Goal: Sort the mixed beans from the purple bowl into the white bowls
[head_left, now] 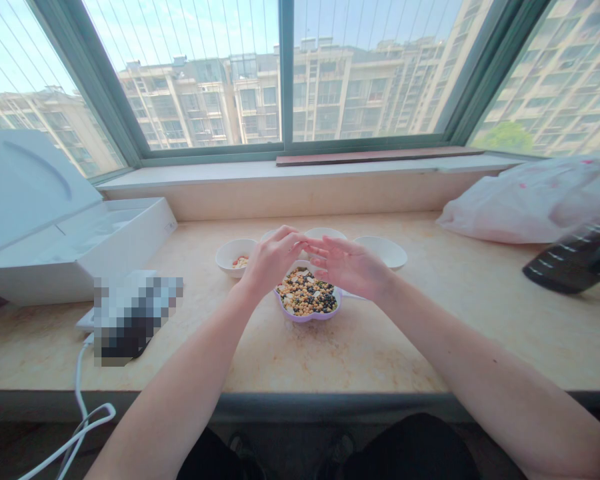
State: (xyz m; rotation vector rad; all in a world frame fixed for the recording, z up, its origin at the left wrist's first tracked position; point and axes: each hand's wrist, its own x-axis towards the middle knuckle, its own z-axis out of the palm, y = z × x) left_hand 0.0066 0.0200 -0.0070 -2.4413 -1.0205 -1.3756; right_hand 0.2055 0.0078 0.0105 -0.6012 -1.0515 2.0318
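Over the middle of the counter, my left hand (pixel 276 257) reaches rightward with its fingers stretched and slightly bent, their tips meeting the fingers of my right hand (pixel 347 265). The right hand is turned partly palm up, fingers apart; no object shows in either hand. Just below them stands a purple-rimmed bowl (pixel 307 297) of mixed yellow and black beans with pale flat pieces. A thin white handle shows at its right, partly under my right wrist. Behind the hands are a white bowl (pixel 224 259) with some reddish and pale bits, a middle white bowl (pixel 326 233), and a right white bowl (pixel 387 250).
An opened white box (pixel 125 233) stands at the left, near a pixelated patch and a white cable (pixel 83 387). At the right lie a white plastic bag (pixel 525 203) and a dark bottle (pixel 560 263). A reddish strip (pixel 380 157) rests on the windowsill.
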